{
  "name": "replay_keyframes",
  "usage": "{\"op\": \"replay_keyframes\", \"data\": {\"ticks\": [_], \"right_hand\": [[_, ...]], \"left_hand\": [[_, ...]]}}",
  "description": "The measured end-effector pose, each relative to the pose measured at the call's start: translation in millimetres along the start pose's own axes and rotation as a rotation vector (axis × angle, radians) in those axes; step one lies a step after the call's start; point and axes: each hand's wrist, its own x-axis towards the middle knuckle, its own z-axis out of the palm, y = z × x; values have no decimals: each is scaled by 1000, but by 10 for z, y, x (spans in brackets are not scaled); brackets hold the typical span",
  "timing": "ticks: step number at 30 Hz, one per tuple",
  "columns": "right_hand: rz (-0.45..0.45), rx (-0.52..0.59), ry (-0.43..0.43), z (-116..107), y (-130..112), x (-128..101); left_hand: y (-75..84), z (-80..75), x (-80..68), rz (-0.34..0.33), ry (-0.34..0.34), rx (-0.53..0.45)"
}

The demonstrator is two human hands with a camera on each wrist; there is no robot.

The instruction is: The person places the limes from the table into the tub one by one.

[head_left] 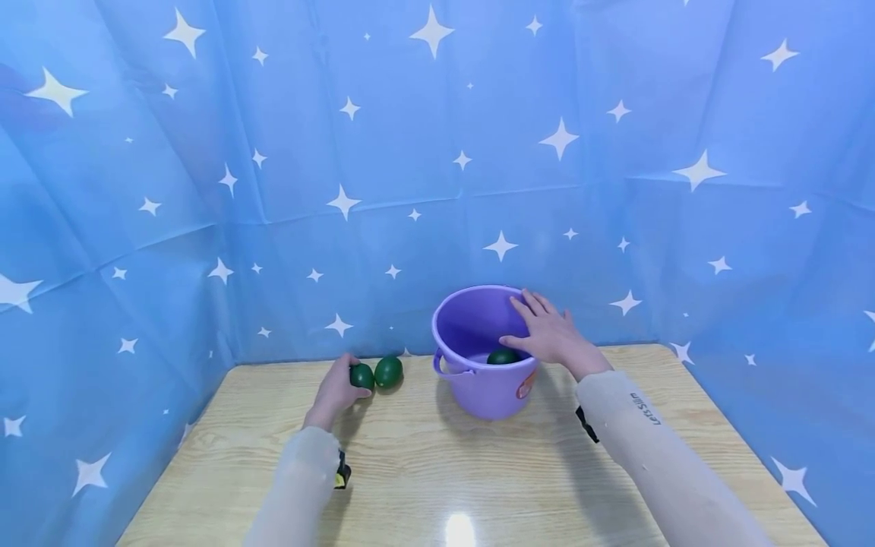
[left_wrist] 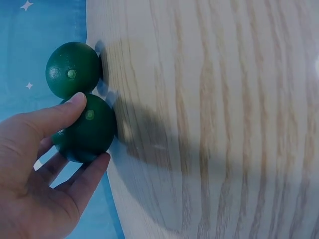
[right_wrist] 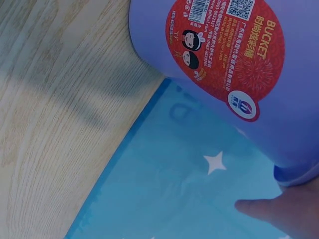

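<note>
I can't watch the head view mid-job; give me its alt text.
A left hand grips a green fruit beside a second green fruit on a wooden table. The right hand is spread over the right side of a purple bucket with a third green fruit inside.

the site is a curtained booth, resembling a small filming set. a light wood-grain worktop is bounded at the rear and both sides by blue sheeting printed with white four-pointed stars. fold creases run across the sheeting. a bright reflection shows on the near surface. the type of building cannot be determined.
</note>
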Motion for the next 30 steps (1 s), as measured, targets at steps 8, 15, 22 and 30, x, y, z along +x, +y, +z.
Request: {"op": "replay_keyframes", "data": {"ticks": [8,15,22,30], "right_hand": [[-2,-7,2,-7,0,-3],[0,1,-4,-6,3,-5],[-1,-4,-1,-10,0,-5],[-2,-7,2,-12,-12,1]], "left_hand": [[46,23,-33,-17,4,1],[72,40,-72,-22,10,5],[104,51,-97,-31,18,15],[68,62,-118,-27,36,0]]}}
